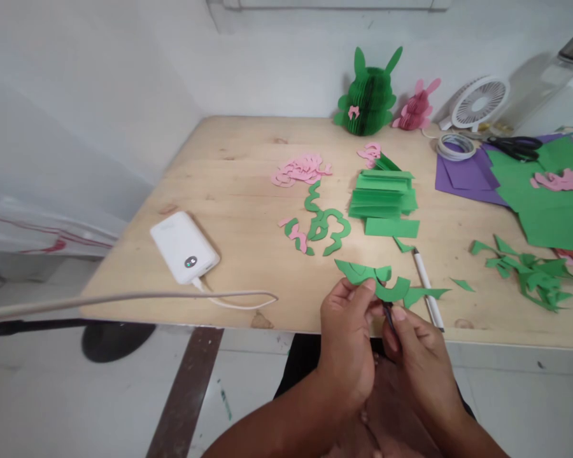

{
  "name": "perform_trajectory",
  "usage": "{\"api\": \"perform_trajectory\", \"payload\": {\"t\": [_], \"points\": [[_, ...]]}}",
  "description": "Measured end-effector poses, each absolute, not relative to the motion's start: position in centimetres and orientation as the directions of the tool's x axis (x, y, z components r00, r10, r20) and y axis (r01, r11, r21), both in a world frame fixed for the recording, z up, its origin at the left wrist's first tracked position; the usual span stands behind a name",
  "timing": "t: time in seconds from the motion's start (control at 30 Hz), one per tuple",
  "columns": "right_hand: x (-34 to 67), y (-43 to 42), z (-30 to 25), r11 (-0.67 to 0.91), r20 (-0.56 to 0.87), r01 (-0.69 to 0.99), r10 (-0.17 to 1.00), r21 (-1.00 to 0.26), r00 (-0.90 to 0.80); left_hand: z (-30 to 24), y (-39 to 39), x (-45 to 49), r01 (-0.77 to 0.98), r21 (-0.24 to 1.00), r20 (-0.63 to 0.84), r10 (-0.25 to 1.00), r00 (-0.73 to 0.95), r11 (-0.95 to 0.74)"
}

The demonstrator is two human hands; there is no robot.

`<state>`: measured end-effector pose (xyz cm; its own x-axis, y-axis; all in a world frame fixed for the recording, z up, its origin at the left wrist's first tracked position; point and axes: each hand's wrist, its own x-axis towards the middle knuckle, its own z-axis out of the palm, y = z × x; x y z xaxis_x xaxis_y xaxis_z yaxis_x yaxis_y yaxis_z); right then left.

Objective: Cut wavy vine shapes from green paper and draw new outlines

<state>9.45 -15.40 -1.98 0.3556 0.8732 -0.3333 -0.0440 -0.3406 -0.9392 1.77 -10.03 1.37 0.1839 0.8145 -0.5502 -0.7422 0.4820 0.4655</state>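
Observation:
Near the table's front edge, my left hand (348, 331) pinches a piece of green paper (360, 272) with curved lines marked on it. My right hand (417, 346) grips a pair of scissors (388, 315), whose dark blades meet the paper; the handles are mostly hidden by my fingers. A curved strip of the green paper hangs out to the right of the blades. Just beyond my hands lie cut green curvy shapes (337, 222), a pile of pink paper cutouts (303, 169) and folded green paper strips (382, 194). A white pen (428, 289) rests beside my right hand.
A white power bank (184, 247) with a cable (138, 296) lies at left. Green scraps (530, 273), green sheets (558, 216), purple paper (468, 172), tape (456, 147) and black-handled scissors (516, 147) are at right. Paper rabbits (368, 95) and a small fan (480, 103) stand behind.

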Motion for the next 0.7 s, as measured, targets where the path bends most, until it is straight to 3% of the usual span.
{"api": "perform_trajectory", "payload": {"t": [0.43, 0.7], "points": [[9.42, -15.26, -1.68, -0.338, -0.310, 0.007, 0.871, -0.941, 0.380, 0.94, -10.23, 1.72, -0.762, 0.444, -0.498, 0.837, 0.228, 0.472], [9.37, -15.39, -1.79, -0.361, -0.372, -0.103, 0.845, -0.927, 0.383, 0.69, -9.84, 1.35, -0.762, 0.447, -0.478, 0.846, 0.238, 0.468]]}}
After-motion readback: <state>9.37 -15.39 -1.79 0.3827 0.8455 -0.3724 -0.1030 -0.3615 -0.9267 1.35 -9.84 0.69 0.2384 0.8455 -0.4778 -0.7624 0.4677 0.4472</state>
